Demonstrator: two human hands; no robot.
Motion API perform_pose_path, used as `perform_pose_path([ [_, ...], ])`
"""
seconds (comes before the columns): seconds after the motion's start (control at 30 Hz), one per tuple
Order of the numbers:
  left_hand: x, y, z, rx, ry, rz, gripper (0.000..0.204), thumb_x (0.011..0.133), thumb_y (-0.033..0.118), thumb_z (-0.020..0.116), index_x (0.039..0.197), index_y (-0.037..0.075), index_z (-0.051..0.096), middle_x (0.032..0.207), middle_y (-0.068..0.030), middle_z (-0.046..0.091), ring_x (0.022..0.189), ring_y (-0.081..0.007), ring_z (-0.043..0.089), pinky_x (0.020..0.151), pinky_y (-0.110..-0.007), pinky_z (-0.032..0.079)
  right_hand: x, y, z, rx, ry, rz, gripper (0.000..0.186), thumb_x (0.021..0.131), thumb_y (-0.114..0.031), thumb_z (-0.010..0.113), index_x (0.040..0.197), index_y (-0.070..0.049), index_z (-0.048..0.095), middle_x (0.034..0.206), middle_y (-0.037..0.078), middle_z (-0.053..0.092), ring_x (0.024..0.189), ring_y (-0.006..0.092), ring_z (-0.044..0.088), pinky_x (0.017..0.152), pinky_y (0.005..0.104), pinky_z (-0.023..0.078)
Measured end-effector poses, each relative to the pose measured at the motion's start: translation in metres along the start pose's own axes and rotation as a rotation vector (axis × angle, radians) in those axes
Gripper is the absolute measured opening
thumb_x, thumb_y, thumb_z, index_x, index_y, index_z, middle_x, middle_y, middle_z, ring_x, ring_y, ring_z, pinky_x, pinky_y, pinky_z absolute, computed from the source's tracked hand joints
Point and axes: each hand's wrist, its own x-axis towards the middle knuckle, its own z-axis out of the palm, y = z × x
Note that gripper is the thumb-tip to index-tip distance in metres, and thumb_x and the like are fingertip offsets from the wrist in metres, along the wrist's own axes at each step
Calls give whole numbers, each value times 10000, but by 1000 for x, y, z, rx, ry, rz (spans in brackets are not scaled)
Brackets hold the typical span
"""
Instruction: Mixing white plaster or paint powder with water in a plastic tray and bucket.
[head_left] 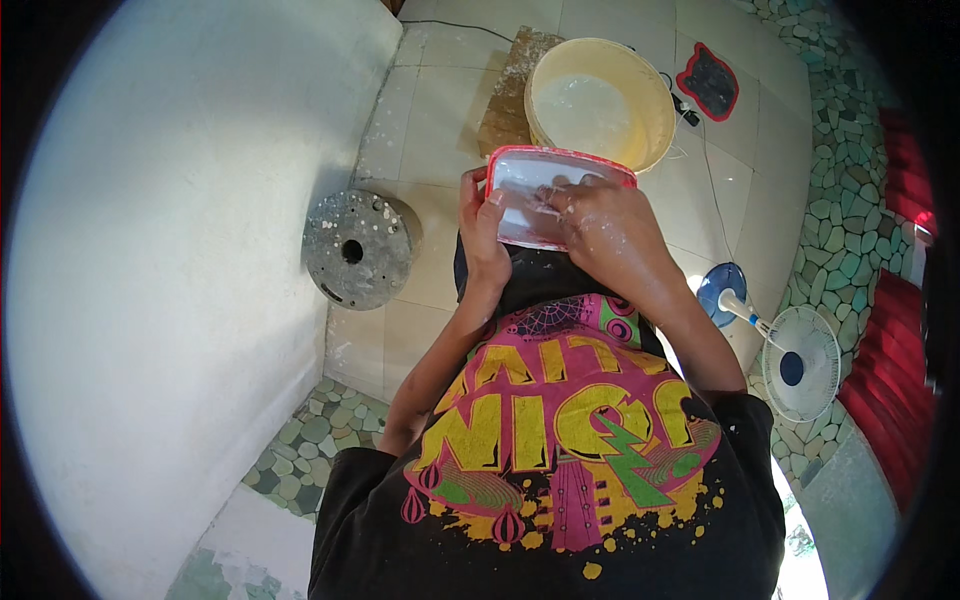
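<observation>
My left hand (pixel 485 228) grips the near-left side of a rectangular container (pixel 520 165) with a red rim and white wet stuff inside, held over my lap. My right hand (pixel 600 225) is white-spattered and reaches into the container, fingers bent over the white contents; what they hold, if anything, is hidden. Just beyond stands a large cream bucket (pixel 650 110) with pale liquid in it, at the edge of a stained wooden board (pixel 505 115).
A round concrete block (pixel 345 275) with holes sits at the left by a white wall (pixel 175 250). At right stand a fan (pixel 800 362) and red fabric (pixel 880 350). A red-edged dark object (pixel 708 85) and cords lie on the tiled floor (pixel 440 100), bordered by pebble tiling (pixel 835 200).
</observation>
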Motion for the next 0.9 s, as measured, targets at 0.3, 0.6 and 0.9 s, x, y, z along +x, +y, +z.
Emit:
perform_pose_path([
  [0.3, 1, 2, -4, -21, 4, 9, 478, 927, 383, 552, 1173, -25, 527, 1042, -102, 604, 972, -163, 552, 883, -298, 439, -6, -3, -16, 145, 10, 62, 264, 802, -107, 642, 1045, -60, 734, 948, 159, 710, 895, 326, 687, 762, 443, 552],
  [0.6, 2, 11, -2, -18, -43, 1, 466, 923, 358, 552, 1179, -30, 519, 1062, -110, 601, 997, -168, 548, 910, -300, 430, 3, -7, -12, 142, -95, 39, 283, 794, -118, 661, 1062, -94, 749, 872, 161, 723, 821, 352, 696, 743, 453, 558],
  [0.9, 3, 15, -1, -46, -26, 13, 444, 934, 348, 549, 1161, -32, 526, 1045, -97, 608, 965, -151, 555, 883, -282, 438, 11, -6, -20, 87, -37, 172, 343, 772, -81, 656, 1104, -101, 737, 940, 181, 717, 856, 357, 689, 761, 449, 555],
])
